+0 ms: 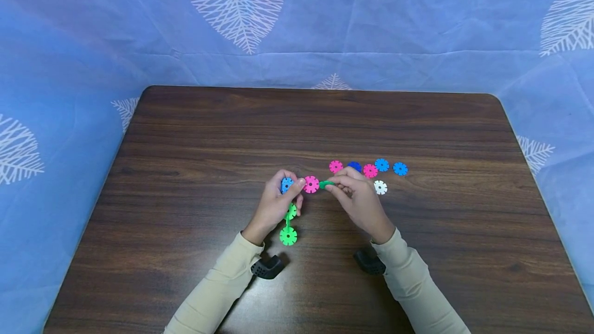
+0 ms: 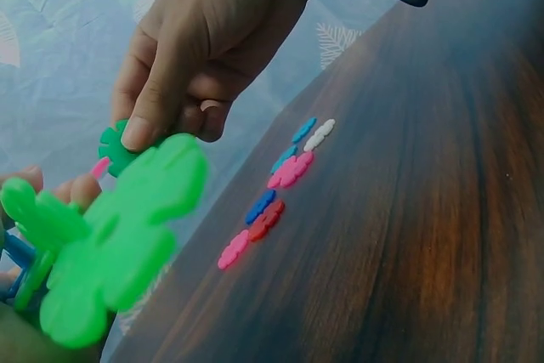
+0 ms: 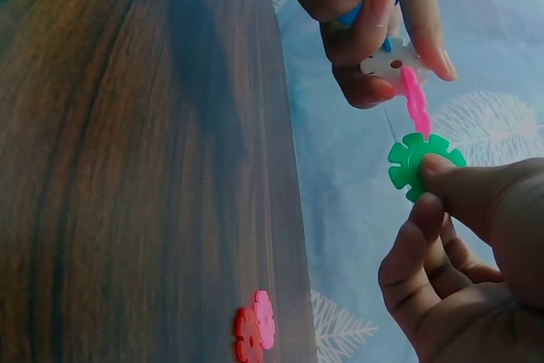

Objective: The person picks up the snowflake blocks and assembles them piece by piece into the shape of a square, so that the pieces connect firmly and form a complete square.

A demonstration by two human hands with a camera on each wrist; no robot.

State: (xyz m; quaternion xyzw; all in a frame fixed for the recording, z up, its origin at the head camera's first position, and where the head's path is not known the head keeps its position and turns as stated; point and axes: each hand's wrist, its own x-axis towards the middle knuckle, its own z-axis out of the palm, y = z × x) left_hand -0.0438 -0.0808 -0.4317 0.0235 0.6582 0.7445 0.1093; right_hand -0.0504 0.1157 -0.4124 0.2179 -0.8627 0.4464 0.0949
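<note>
A chain of notched plastic snowflake discs is gripped by my left hand [image 1: 269,207] over the middle of the table. In it are a blue disc [image 1: 286,183], a white disc [image 3: 379,65] and a pink disc [image 1: 311,184] that juts to the right. Bright green discs [image 1: 288,236] hang from its near end, large in the left wrist view. Between thumb and fingers, my right hand [image 1: 362,202] pinches a darker green disc [image 3: 410,159]. Its edge meets the pink disc's edge; how deeply their slots engage, I cannot tell.
Loose discs lie just beyond and beside the right hand: pink [image 1: 336,166], dark blue [image 1: 355,166], blue [image 1: 400,169], white [image 1: 380,187] and a red one [image 2: 267,221]. The brown wooden table [image 1: 209,133] ends at a blue leaf-patterned cloth [image 1: 325,24].
</note>
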